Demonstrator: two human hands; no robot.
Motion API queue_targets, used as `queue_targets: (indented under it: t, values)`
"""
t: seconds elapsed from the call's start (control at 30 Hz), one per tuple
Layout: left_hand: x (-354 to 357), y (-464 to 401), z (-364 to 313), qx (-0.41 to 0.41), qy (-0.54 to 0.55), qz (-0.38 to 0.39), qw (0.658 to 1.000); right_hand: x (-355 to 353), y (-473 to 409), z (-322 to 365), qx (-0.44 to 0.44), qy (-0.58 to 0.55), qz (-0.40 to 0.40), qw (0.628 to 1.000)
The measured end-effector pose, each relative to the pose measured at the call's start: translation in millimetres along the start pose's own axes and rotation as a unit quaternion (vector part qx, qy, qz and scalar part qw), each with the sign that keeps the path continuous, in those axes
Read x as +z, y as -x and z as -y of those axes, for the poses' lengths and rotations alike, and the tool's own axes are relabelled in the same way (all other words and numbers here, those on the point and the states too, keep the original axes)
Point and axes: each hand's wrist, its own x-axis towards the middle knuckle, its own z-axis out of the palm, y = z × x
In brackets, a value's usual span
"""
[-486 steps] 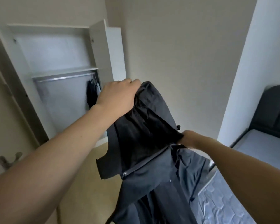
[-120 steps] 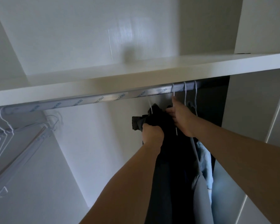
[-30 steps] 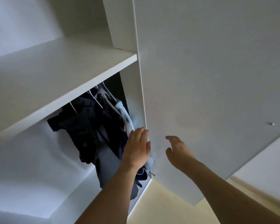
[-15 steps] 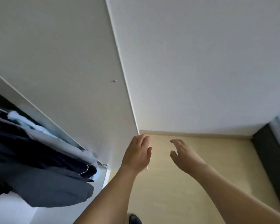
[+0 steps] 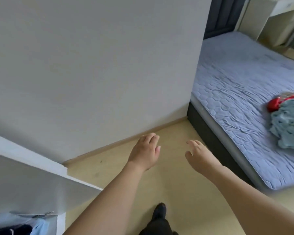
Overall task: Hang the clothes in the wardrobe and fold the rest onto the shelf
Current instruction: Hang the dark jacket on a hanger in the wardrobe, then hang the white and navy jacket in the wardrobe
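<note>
My left hand (image 5: pixel 145 150) and my right hand (image 5: pixel 199 154) hang in front of me above the floor, both empty with relaxed fingers. A crumpled light blue-green garment (image 5: pixel 288 123) lies on the bed (image 5: pixel 241 92) at the right, with a red item (image 5: pixel 275 104) and what looks like hangers just behind it. At the bottom left corner the hung clothes (image 5: pixel 15 228), dark and light blue, show inside the wardrobe, beside its open white door (image 5: pixel 29 180).
A grey wall (image 5: pixel 100 65) fills the upper left and ends at a corner beside the bed. Pale wooden floor (image 5: pixel 176 192) runs between wall and bed. My dark shoe (image 5: pixel 159 210) stands on it. A pale desk (image 5: pixel 271 19) is far right.
The view has swung right, away from the wardrobe and toward the bed. The hung clothes have slid to the bottom left corner. Both hands stay empty and have moved away from the wardrobe door.
</note>
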Motion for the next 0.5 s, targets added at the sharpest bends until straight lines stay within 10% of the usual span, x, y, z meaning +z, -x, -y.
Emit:
queue_targets:
  t: [0.5]
  values:
    - [82.3,-248.5,-229.2,0.147,0.045,0.1,0.983,-165.7,-48.7,-226.0,0.163,-0.062,-0.085,0.981]
